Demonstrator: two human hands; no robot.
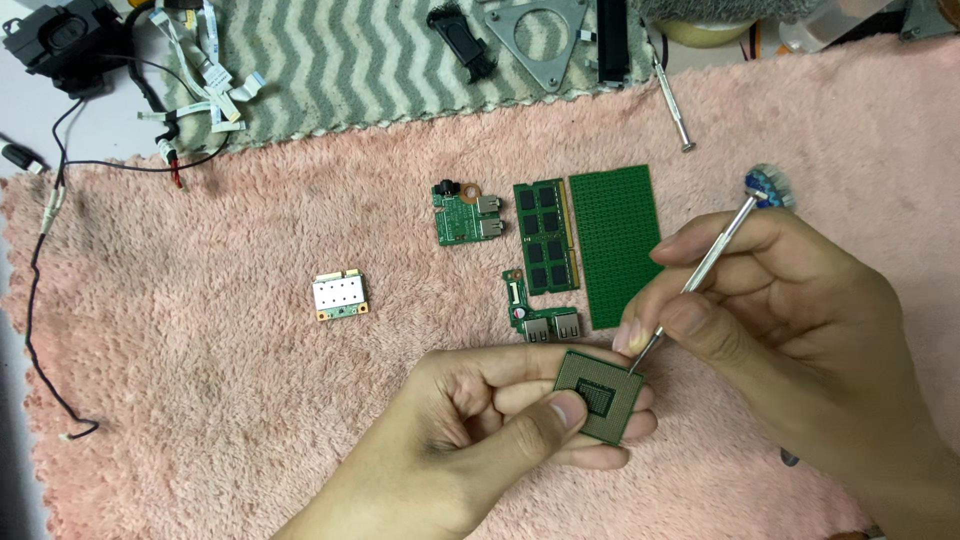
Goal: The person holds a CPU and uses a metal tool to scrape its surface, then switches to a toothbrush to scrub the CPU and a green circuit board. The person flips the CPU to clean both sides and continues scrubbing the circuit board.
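Left hand (480,420) pinches a processor chip (600,397) — right hand (790,320) grips a screwdriver (712,262), tip on it

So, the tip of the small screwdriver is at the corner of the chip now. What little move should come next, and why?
Probably a slight, gentle push of the screwdriver tip along the chip's edge. The right hand holds the tool like a pen, its tip at the upper right corner, while the left hand pinches the chip above the pink mat. The grip looks light, so little force seems wise.
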